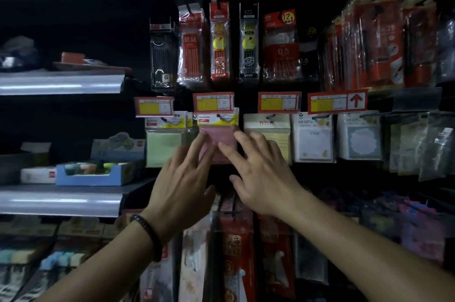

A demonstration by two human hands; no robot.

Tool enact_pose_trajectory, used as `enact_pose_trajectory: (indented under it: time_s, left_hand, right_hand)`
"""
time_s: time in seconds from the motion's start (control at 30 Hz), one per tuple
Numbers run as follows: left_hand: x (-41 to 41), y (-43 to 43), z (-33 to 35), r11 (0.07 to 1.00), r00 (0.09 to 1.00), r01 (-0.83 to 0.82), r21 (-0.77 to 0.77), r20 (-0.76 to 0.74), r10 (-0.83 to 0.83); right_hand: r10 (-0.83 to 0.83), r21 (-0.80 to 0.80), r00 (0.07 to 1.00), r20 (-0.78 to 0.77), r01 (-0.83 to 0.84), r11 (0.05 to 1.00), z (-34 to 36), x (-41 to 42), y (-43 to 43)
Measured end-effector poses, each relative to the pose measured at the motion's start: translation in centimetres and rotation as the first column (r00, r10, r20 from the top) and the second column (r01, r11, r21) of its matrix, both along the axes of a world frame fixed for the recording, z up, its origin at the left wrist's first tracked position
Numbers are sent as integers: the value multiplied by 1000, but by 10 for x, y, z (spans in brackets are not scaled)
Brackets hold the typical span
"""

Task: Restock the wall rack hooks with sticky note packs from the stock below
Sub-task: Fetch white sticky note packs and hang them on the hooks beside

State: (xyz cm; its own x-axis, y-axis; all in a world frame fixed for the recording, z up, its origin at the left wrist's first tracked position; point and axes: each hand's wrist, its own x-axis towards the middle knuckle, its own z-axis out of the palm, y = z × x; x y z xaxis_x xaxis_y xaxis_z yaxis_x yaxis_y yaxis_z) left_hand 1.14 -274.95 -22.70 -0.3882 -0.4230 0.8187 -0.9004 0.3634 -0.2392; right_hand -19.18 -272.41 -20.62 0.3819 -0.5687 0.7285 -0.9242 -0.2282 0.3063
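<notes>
A pink sticky note pack (220, 137) hangs on a wall rack hook under a red and yellow price tag (213, 102). My left hand (183, 185) reaches up from below, its straight fingers touching the pack's lower left part. My right hand (261, 171) has its fingers spread, the fingertips lying on the pack's right side. Neither hand grips anything. A green sticky note pack (163, 145) hangs to the left. A yellow lined pack (273, 134) hangs to the right, partly hidden by my right hand.
Pen packs (219, 43) hang in the row above. White note packs (314, 137) hang further right. Grey shelves (61, 83) stand on the left, one with a blue display box (98, 173). Red packages (236, 252) hang below my hands.
</notes>
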Motion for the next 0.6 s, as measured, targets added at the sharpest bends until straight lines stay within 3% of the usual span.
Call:
enact_pose_trajectory:
  time_s: [0.2,0.43,0.6]
  left_hand:
    - [-6,-21,8,1000,1000,0,25,3,0]
    - [-20,-45,17,978,999,-26,205,-30,33]
    - [-28,-46,26,961,996,-94,260,27,90]
  right_hand:
    - [-86,49,996,4,86,995,11,8,-16]
    - [-180,134,984,-7,179,975,24,15,-41]
    - [-221,178,975,-10,220,959,29,17,-55]
